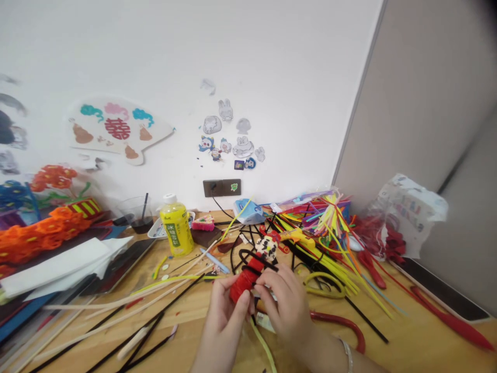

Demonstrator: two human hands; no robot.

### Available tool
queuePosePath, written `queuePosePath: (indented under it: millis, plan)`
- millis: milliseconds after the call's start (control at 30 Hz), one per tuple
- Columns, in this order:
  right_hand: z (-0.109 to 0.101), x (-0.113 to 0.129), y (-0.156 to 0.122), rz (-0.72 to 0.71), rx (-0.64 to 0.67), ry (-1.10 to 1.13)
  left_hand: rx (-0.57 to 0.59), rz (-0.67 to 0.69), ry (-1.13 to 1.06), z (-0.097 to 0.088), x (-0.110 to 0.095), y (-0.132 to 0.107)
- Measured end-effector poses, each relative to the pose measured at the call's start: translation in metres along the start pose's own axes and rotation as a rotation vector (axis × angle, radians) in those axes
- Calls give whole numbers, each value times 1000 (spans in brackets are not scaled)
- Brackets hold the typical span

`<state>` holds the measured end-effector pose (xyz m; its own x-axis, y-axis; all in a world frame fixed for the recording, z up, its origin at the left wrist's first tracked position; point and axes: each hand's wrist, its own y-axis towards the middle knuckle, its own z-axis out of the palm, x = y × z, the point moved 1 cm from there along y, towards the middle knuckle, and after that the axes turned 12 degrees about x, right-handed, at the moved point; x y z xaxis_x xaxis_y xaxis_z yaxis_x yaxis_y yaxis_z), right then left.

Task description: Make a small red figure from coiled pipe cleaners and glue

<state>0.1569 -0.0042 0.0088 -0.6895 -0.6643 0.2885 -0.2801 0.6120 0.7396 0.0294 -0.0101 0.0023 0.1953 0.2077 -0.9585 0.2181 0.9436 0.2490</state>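
Note:
A small pipe-cleaner doll (pixel 248 274) with a fuzzy red body and a white, black and red patterned head is held up over the table, tilted to the right. My left hand (pixel 225 316) is closed round its lower red body, thumb in front. Black pipe cleaner (pixel 250 255) is looped about the doll's upper part. At the doll's right side, my right hand (pixel 285 303) has its fingertips pinched together near a black strand. What exactly lies between those fingertips is too small to make out. A yellow-green pipe cleaner (pixel 264 344) runs below the hands.
Loose pipe cleaners (pixel 330 259) in many colours cover the table's right side. A yellow drink bottle (pixel 176 225) stands behind to the left, near a cup (pixel 140 215). Red-handled pliers (pixel 345 321) lie beside my right wrist. White paper (pixel 66 264) and orange fuzzy flowers (pixel 42 233) occupy the left.

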Motion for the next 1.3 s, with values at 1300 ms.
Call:
queuePosePath:
  millis: [1300]
  plan:
    - [-4, 8, 12, 754, 116, 1382, -44, 512, 696, -14, 23, -6]
